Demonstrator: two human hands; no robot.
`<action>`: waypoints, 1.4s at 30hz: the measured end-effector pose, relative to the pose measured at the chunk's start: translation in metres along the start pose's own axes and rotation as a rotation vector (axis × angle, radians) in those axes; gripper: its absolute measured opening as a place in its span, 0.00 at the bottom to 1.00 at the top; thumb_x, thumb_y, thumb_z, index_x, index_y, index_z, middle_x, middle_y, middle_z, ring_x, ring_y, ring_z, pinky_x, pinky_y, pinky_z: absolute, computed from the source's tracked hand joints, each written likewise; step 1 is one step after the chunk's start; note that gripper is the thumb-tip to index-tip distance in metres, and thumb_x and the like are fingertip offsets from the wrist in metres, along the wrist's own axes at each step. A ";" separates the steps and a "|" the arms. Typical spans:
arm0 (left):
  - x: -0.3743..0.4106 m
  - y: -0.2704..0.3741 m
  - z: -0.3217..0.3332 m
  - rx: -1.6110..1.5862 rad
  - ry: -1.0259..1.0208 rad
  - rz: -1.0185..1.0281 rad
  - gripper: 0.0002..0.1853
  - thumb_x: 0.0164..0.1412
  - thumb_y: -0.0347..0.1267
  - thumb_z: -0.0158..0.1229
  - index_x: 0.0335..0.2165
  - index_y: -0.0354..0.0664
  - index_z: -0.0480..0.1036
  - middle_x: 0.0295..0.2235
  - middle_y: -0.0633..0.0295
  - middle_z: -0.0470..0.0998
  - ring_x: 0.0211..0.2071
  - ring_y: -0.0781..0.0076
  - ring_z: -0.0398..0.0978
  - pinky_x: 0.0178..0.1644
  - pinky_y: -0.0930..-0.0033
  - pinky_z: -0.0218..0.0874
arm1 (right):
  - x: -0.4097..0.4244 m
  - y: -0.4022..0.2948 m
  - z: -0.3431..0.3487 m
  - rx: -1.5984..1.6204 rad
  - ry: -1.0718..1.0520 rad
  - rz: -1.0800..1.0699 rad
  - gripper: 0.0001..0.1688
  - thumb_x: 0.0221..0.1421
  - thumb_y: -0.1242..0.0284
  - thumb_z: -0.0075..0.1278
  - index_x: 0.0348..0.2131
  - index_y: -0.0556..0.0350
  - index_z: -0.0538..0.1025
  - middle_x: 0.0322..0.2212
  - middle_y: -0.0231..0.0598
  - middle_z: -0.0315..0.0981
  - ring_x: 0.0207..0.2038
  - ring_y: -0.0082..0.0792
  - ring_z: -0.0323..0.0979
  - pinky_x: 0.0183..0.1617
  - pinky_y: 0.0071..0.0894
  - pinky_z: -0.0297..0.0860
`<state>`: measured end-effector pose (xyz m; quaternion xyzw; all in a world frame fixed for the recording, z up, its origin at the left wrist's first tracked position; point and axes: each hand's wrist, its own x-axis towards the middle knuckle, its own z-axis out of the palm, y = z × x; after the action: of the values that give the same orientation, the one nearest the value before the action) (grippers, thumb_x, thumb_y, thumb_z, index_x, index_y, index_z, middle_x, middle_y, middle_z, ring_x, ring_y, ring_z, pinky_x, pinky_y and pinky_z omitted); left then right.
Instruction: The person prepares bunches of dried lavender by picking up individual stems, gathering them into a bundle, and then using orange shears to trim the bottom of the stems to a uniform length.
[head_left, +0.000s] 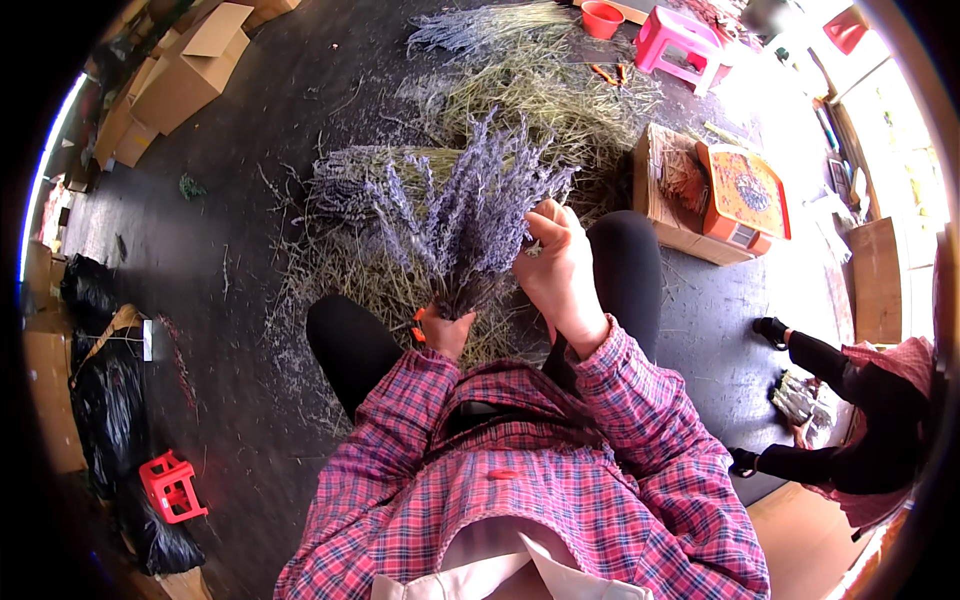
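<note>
My left hand (448, 330) grips a bunch of dried lavender (472, 214) by its stems, low between my knees. The purple flower heads fan upward and away from me. A small orange piece (418, 325) shows beside that hand; what it belongs to is hidden. At the bunch's right edge, my right hand (559, 262) has its fingers curled against the flower heads. A small pale bit shows by those fingers, but whether they hold a stem is unclear. Beyond the bunch, more lavender (341, 184) lies on a heap of loose stems (540, 97).
To the right, a cardboard box (690, 236) bears an orange container (750, 195). Orange-handled cutters (611, 75), a red pot (601, 19) and a pink stool (679, 45) lie farther off. Black bags (112, 405) and a red stool (171, 486) line the left. A person (885, 420) is at right.
</note>
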<state>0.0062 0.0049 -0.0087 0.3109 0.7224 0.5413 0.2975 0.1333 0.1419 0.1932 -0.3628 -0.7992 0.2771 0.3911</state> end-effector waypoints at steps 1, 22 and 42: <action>0.001 0.003 0.001 -0.014 -0.007 0.004 0.11 0.49 0.24 0.60 0.36 0.33 0.76 0.33 0.58 0.79 0.34 0.69 0.77 0.38 0.66 0.67 | 0.001 -0.001 -0.002 -0.048 0.007 -0.018 0.10 0.32 0.79 0.58 0.23 0.55 0.74 0.21 0.34 0.67 0.29 0.37 0.67 0.35 0.35 0.62; -0.001 0.002 -0.006 -0.461 -0.601 -0.234 0.15 0.50 0.25 0.62 0.39 0.35 0.73 0.36 0.56 0.77 0.39 0.67 0.75 0.43 0.65 0.70 | -0.006 0.037 -0.036 0.984 -0.129 0.337 0.10 0.51 0.79 0.56 0.36 0.61 0.74 0.30 0.26 0.70 0.32 0.15 0.67 0.37 0.17 0.65; -0.013 -0.076 -0.022 -0.212 -0.917 -0.154 0.17 0.56 0.34 0.58 0.46 0.51 0.74 0.45 0.61 0.75 0.45 0.68 0.73 0.49 0.68 0.64 | -0.008 0.027 -0.060 0.928 -0.170 0.311 0.14 0.51 0.82 0.54 0.39 0.61 0.71 0.29 0.28 0.69 0.32 0.15 0.67 0.37 0.16 0.65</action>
<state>-0.0122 -0.0350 -0.0760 0.4313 0.4783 0.3955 0.6548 0.1957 0.1609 0.2024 -0.2413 -0.5571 0.6873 0.3988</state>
